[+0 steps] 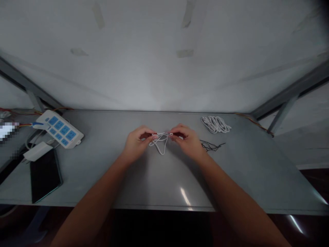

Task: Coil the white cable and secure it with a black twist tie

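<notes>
A short white cable [160, 141] hangs in loose loops between both hands, just above the grey table [159, 178]. My left hand [137, 142] pinches one plug end of it. My right hand [186, 139] pinches the other plug end, and the two ends nearly meet at the middle. The cable's loops droop down toward the tabletop. Both forearms reach in from the near edge.
A coiled bundle of white cables [215, 124] lies at the back right, with thin black ties [211, 146] next to my right hand. At the left are a white power strip [60, 128] with blue sockets, a white adapter [38, 151] and a dark phone [45, 174].
</notes>
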Tool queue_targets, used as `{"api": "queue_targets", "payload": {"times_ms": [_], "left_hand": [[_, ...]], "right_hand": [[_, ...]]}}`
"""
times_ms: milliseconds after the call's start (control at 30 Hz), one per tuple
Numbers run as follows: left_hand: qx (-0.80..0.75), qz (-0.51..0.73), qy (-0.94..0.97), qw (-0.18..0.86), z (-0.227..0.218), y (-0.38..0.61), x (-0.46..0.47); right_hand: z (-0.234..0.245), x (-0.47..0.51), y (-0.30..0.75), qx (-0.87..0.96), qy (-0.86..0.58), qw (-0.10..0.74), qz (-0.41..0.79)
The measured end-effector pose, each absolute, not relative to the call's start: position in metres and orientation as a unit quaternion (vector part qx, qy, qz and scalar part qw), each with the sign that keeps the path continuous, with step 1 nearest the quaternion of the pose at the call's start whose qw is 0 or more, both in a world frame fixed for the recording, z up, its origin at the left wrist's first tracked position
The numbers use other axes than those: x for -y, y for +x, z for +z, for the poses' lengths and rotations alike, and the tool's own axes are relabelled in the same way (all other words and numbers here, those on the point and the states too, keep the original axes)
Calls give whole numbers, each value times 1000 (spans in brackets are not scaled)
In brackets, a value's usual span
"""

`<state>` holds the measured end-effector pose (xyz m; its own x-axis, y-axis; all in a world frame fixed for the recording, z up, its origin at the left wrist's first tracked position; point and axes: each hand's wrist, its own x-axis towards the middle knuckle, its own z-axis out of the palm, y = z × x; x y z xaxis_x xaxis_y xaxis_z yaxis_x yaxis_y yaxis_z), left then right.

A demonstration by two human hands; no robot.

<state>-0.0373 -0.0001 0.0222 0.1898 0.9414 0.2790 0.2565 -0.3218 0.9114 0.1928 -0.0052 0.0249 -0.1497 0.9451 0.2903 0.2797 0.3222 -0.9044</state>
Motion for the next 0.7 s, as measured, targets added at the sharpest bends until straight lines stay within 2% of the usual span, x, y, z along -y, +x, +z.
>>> {"api": "queue_targets", "payload": {"times_ms": [200, 467, 567, 700], "left_hand": [[-403, 481, 661, 410, 25, -38, 0], [-396, 486, 669, 399, 23, -38, 0], [-442, 474, 684, 334, 23, -41, -3], [-551, 441, 682, 194, 22, -54, -14]], "right_hand": [[27, 4, 195, 666, -447, 475, 361], [30, 7, 194, 660, -453, 482, 355], [29, 5, 197, 644, -478, 494, 335], [24, -5, 215, 564, -572, 528, 273]]}}
